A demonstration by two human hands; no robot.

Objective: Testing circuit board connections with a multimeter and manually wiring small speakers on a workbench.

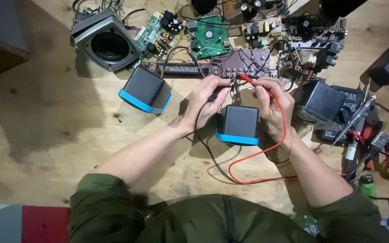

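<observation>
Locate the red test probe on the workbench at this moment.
In the head view, the red probe is pinched in the right hand, its tip on the brown circuit board, just above the small black-and-blue speaker.

The surface was pale, matt plywood with knots and grain showing. Two small speaker boxes looked like matt dark plastic with glossy blue plastic bases. The probe leads, one red and one black, had smooth, slightly shiny rubbery sheathing. The brown circuit board looked dull, dotted with bright metal solder points. The sleeves were soft olive cloth.
</observation>
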